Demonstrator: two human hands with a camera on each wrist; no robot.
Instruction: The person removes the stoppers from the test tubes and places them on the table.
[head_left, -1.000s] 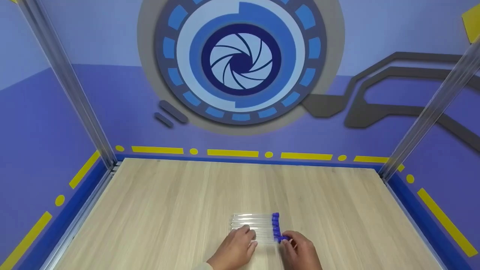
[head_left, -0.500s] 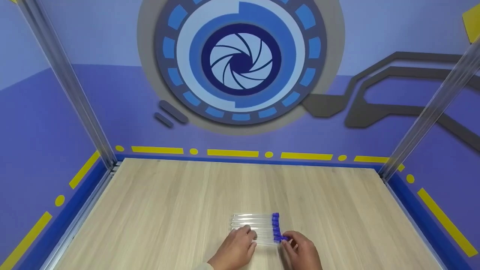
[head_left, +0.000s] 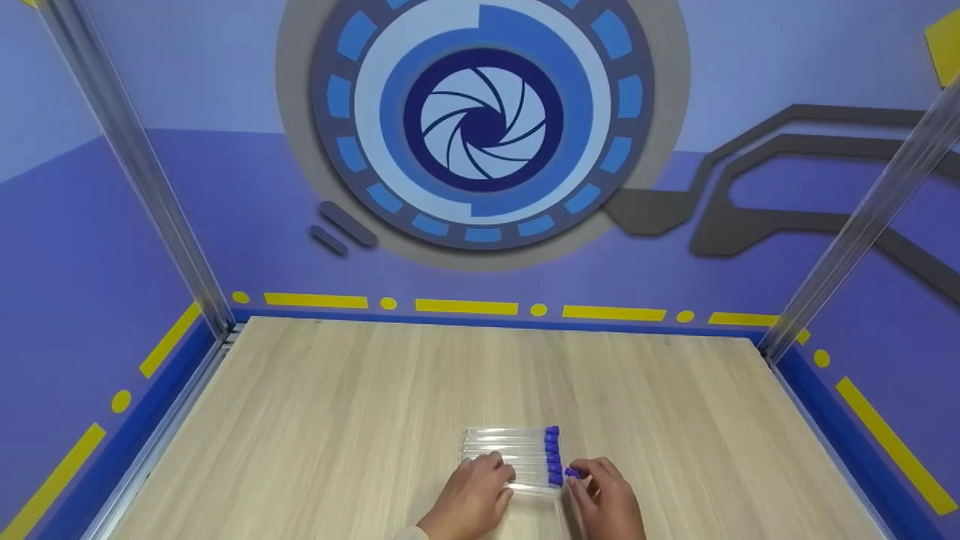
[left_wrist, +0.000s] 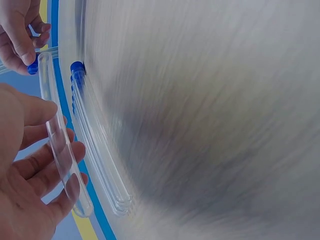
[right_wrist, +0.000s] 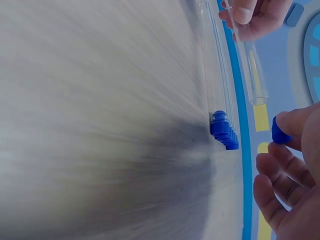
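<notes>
My left hand (head_left: 471,495) grips a clear test tube (left_wrist: 59,142) between thumb and fingers, raised above the table. The tube's uncapped mouth points toward my right hand (head_left: 606,501). A blue cap (right_wrist: 280,132) is pinched between the right thumb and a finger, a short gap from that mouth. Beyond the held tube, several clear test tubes (head_left: 506,441) lie side by side on the table, their blue caps (right_wrist: 220,125) lined up on the right. My left fingers hide part of this row in the head view.
The row lies on a pale wood-grain table (head_left: 360,397). Blue-purple printed panels (head_left: 225,210) stand at the back and both sides. Metal posts (head_left: 142,165) rise at the back corners.
The cap in my right hand has drawn slightly right, and a gap now shows between it and the row of caps. The left hand has barely shifted.
</notes>
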